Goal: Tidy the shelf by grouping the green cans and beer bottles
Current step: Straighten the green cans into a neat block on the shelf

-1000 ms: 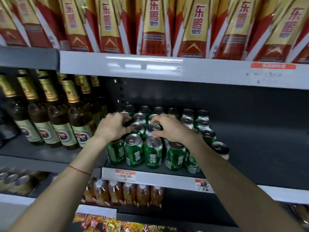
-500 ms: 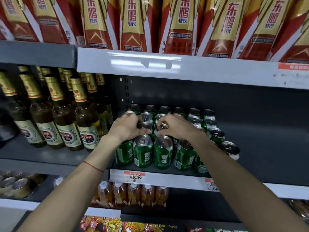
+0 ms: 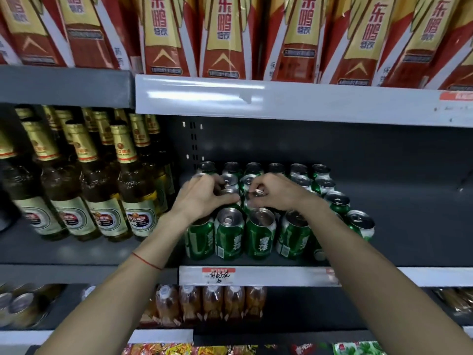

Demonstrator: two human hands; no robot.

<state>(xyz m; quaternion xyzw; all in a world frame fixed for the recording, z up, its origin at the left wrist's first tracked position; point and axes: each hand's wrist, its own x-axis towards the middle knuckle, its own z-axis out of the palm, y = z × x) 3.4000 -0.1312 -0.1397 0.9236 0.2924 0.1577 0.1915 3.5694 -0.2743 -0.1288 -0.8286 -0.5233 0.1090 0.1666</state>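
Red-and-gold drink cartons (image 3: 225, 39) printed 东鹏特饮 fill the frame's top. Brown glass beer bottles (image 3: 135, 180) with gold foil necks, four in front, crowd the middle left. Green aluminium cans (image 3: 229, 237), about twenty, cluster at centre, four in front. Over them, the left hand (image 3: 202, 198) and right hand (image 3: 276, 193) each curl round a can top. A handwritten price tag (image 3: 219, 274) sits below.

Both hands cover several green cans (image 3: 230, 237) in the second row; which can each grips is unclear. Red cartons (image 3: 222, 37) are cropped above, beer bottles (image 3: 99, 190) cropped and seemingly blurred at left.
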